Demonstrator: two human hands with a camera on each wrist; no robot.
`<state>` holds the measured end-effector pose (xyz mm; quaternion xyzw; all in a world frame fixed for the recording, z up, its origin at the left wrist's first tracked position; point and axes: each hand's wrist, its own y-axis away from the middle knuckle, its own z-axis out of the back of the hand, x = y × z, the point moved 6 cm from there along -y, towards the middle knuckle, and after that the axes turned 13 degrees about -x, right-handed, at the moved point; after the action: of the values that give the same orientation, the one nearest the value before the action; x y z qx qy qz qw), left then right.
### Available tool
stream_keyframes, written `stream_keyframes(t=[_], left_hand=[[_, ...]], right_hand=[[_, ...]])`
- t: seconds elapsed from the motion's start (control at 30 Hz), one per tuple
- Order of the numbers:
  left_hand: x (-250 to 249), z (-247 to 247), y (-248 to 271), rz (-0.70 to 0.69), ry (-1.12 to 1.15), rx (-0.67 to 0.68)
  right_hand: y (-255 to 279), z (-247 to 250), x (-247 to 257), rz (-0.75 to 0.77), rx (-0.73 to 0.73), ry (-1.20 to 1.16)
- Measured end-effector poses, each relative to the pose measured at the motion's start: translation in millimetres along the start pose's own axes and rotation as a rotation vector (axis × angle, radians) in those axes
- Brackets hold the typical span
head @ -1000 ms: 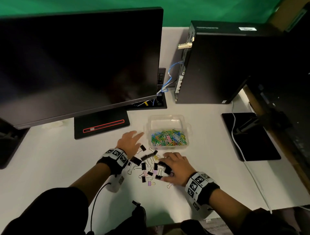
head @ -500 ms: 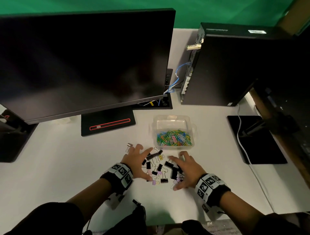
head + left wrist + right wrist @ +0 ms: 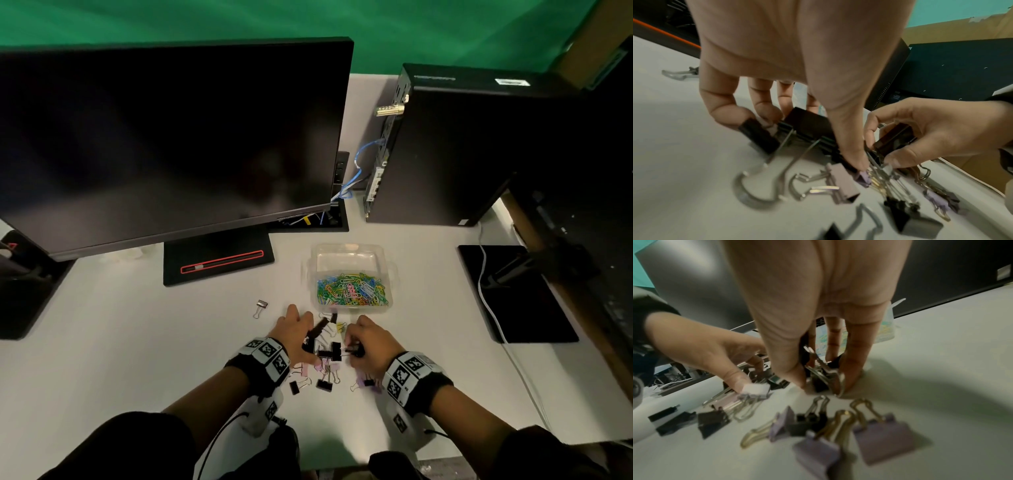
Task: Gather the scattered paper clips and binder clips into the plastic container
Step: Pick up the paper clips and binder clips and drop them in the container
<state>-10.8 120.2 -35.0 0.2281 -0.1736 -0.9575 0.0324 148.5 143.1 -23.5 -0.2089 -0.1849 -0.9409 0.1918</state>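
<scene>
Your left hand curls its fingers and thumb around a bunch of black binder clips on the white desk, the thumb tip pressing down at the near edge of the bunch. Your right hand pinches a black binder clip between thumb and fingers, its wire handles sticking up through the grip. The two hands are nearly touching, with a black clip between them.

More loose clips, black, lilac and pink, lie just in front of your wrists, toward the desk's near edge. One silver binder clip sits apart to the left, with bare desk all around it.

The plastic container stands just beyond your fingertips, slightly right of centre, its near half filled with coloured paper clips and its far half bare. Open desk lies to its right, up to a black pad crossed by a white cable. Behind it stand the monitor, on its base with a red outlined slot, and a black computer tower. A white label on top of the tower is too small to read; your wristbands carry black-and-white square markers.
</scene>
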Motion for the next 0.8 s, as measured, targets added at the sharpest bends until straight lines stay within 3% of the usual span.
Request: stream_keyframes(t=[0.2, 0.33, 0.5, 0.6, 0.8], left_hand=[[4, 0, -1, 0.026, 0.062, 0.025], [7, 6, -2, 0.053, 0.076, -0.040], [11, 7, -2, 0.050, 0.049, -0.058], [10, 10, 0, 0.044, 0.003, -0.097], [9, 12, 2, 0.070, -0.095, -0.085]], right_hand=[[-5, 19, -3, -0.020, 0.033, -0.017], [-8, 40, 3, 0.014, 0.051, -0.054], [-35, 89, 13, 0.005, -0.062, -0.130], [-68, 118, 8, -0.066, -0.171, -0.149], [-124, 130, -11, -0.250, -0.239, -0.272]])
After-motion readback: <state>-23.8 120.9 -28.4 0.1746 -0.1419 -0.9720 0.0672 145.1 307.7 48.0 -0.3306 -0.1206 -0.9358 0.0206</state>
